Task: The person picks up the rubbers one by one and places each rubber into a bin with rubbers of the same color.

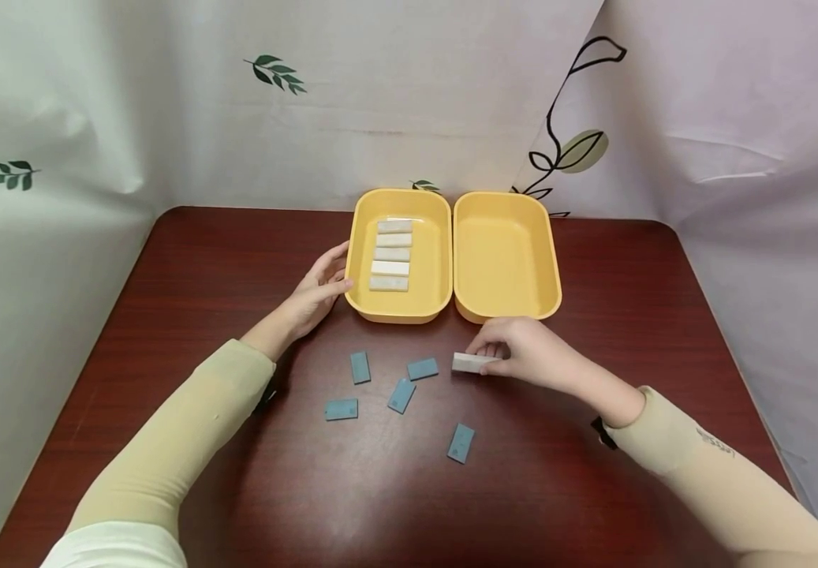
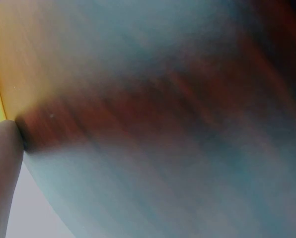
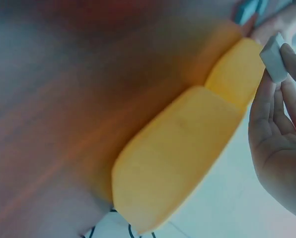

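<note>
One small, off-white rectangular block (image 1: 471,362), of hard plastic or stone by my guess, was pinched between the thumb and fingers of my right hand (image 1: 532,351), just in front of the right-hand yellow tray (image 1: 505,264). Whether it touched the counter below, I could not tell. I judged it light and stiff, unlikely to give under a squeeze, though its smooth faces could slip if held by a corner. The best hold seemed to be across its two broad faces, near the middle, with one end left free.

My left hand (image 1: 309,296) lay against the outer side of the left-hand yellow, round-cornered tray (image 1: 399,319), fingers relaxed and thumb at the rim. Five pale oblong blocks (image 1: 391,255) lay in a column inside it. Both trays looked like thin, firm plastic, easy to nudge.

Five flat blue-grey rectangular tiles (image 1: 401,395) lay scattered on the glossy, reddish-brown wood-grained counter (image 1: 302,497), whose sheen suggested things would slide readily. Pale cloth hangings (image 1: 409,95) printed with green leaves stood behind it, creased along both sides.
</note>
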`<move>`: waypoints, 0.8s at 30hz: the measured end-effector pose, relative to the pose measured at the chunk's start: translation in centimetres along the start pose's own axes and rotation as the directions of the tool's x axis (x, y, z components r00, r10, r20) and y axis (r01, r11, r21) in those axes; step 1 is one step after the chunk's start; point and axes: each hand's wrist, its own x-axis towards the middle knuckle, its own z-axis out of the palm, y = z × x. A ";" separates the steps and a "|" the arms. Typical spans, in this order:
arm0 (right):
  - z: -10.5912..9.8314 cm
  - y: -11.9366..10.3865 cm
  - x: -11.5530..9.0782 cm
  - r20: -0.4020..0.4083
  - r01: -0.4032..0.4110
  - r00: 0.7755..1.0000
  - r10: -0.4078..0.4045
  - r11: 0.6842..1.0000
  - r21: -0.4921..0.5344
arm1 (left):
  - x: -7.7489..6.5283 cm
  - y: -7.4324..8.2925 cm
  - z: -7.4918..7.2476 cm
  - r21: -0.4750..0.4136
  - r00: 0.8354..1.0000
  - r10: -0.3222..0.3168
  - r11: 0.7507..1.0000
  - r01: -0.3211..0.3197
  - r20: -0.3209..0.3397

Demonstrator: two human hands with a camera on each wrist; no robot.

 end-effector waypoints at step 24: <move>-4.1 -1.3 6.2 -0.109 0.003 0.994 0.004 0.998 0.063 | 0.0 0.1 0.1 -0.008 1.000 0.004 1.000 -0.004 -0.002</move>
